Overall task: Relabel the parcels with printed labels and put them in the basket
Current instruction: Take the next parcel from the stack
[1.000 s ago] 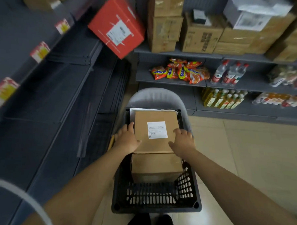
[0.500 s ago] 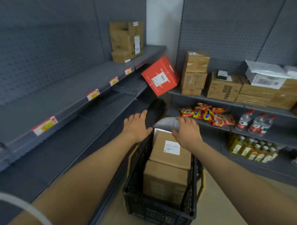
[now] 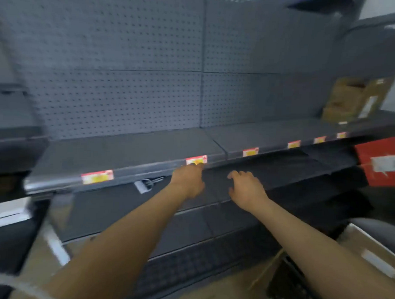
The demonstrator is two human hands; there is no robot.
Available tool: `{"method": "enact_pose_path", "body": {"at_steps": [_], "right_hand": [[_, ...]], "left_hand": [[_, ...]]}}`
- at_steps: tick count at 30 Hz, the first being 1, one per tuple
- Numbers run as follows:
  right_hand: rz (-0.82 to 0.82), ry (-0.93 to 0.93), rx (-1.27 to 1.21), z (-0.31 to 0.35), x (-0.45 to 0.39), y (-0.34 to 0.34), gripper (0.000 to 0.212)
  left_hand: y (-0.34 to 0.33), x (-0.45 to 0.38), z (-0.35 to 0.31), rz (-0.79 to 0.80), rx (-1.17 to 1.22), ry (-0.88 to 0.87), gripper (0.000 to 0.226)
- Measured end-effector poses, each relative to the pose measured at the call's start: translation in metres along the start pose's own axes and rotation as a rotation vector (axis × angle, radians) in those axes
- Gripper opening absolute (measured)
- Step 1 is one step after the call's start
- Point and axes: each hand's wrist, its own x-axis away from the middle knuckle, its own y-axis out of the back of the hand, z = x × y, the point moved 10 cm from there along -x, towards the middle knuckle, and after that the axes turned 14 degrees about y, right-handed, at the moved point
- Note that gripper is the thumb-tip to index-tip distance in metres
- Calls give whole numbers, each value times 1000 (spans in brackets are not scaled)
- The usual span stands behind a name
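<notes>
Both bare hands are reaching out toward the dark grey shelving, holding nothing. The left hand (image 3: 188,180) is hanging just below the front edge of the long shelf (image 3: 129,151), its fingertips near a red-and-yellow price tag (image 3: 196,160), fingers loosely curled. The right hand (image 3: 246,189) is hovering just to its right with fingers spread and relaxed. At the near right corner, the black basket (image 3: 288,280) is showing only an edge, with a brown cardboard parcel (image 3: 372,255) lying in it. A red box (image 3: 382,160) is sitting at the far right, and blurred cardboard boxes (image 3: 356,99) are standing on the shelf above it.
</notes>
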Motion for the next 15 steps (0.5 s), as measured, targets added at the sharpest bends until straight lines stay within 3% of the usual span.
{"method": "enact_pose_path", "body": {"at_steps": [7,15], "right_hand": [[-132,567,-152,378,-70,-5,28],[-46,1069,-281,721,-19,-35,30]], "left_hand": [[81,129,330,-148,-30,490,41],[109,362,601,-227,-53,1058,38]]}}
